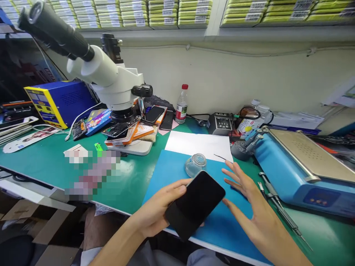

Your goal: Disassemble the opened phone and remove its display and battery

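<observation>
A green bench (50, 159) runs along a pale wall (249, 77), with rows of yellow-green boxes (163, 13) on the shelf above. A blue mat (166, 166) lies at the near edge, and a white sheet (198, 145) lies behind it. The left hand (158, 210) grasps a black phone (195, 205) by its lower end and holds it screen up, tilted, just above the mat. The right hand (249, 207) is released, fingers spread, just beside the phone's right edge. A small glass dish (195, 164) sits upside down on the mat behind the phone. A white microscope (111, 77) stands to the left over a heap of phones, with a blue-and-yellow box (59, 101) beyond it. A bottle (181, 104) stands near the wall. A blue machine (294, 173) fills the right side, with thin tools (273, 195) between it and the mat.
</observation>
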`<action>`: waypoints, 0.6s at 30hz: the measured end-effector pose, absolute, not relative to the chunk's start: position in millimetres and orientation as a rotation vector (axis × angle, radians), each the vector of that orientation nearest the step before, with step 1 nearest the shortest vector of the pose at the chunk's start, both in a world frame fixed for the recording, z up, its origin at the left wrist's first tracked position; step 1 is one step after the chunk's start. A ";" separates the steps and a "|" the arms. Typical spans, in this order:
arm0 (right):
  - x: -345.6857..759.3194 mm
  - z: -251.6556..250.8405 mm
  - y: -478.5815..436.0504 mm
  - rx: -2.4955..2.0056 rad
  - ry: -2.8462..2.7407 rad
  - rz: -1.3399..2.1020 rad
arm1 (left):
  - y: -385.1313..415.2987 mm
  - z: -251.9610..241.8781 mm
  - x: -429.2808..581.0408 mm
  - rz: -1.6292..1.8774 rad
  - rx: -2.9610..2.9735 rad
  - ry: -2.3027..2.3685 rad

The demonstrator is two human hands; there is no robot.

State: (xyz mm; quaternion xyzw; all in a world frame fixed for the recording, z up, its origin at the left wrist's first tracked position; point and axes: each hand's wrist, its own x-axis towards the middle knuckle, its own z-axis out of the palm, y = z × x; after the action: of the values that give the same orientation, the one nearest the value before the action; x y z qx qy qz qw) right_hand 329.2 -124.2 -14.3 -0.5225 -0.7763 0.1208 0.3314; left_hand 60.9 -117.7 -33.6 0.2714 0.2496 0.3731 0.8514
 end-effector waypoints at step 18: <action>294.7 -35.7 -70.4 -1.517 -2.131 0.112 | -98.2 -48.3 28.9 1.223 -0.002 0.822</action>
State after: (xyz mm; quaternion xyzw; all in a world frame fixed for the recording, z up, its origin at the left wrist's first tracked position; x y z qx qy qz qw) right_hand 294.7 -70.4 -35.7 -0.5596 -0.7863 0.0412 0.2587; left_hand 28.9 -98.2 -48.3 -0.0007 0.3746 0.5578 0.7406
